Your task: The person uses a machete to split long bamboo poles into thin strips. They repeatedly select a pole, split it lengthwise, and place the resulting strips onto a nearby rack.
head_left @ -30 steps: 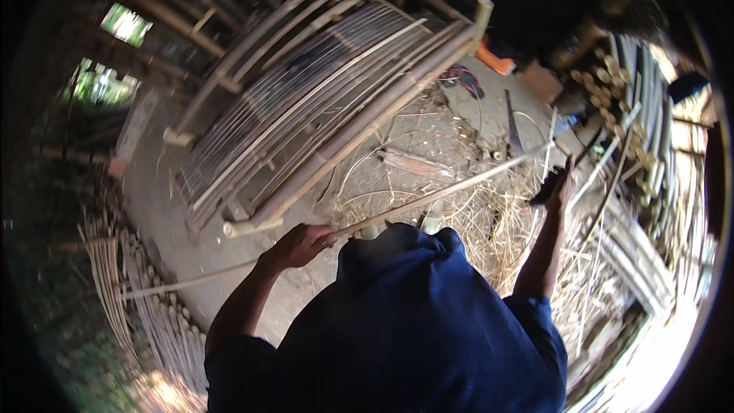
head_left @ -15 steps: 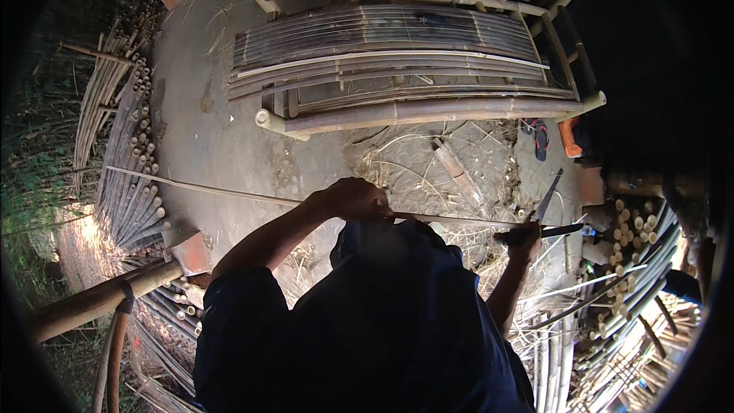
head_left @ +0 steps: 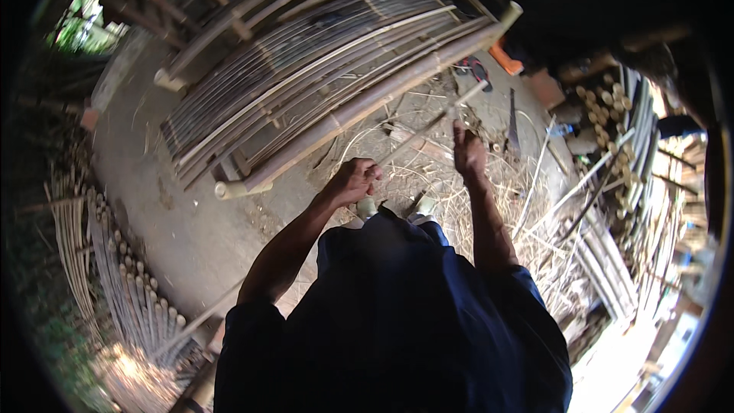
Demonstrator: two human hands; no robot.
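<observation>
A long, pale bamboo strip runs slantwise from the lower left, behind my left arm, up to the right in front of me. My left hand has its fingers curled round it, above my feet. Farther right, my right hand is closed and held upright near the strip's upper end, slightly smeared by motion. A thin, blurred thing sticks up from it, seemingly the blade of the knife that showed in this hand earlier. Its handle is hidden in my grip.
Ahead stands a bamboo bench with slats. Loose shavings litter the ground around my feet. A dark, long blade stands to the right, near a flip-flop and an orange object. Bamboo poles are stacked left and right.
The view has turned, and the bench now lies tilted. The strip has swung from nearly level to a slant. My right hand has risen from low at the right to farther ahead.
</observation>
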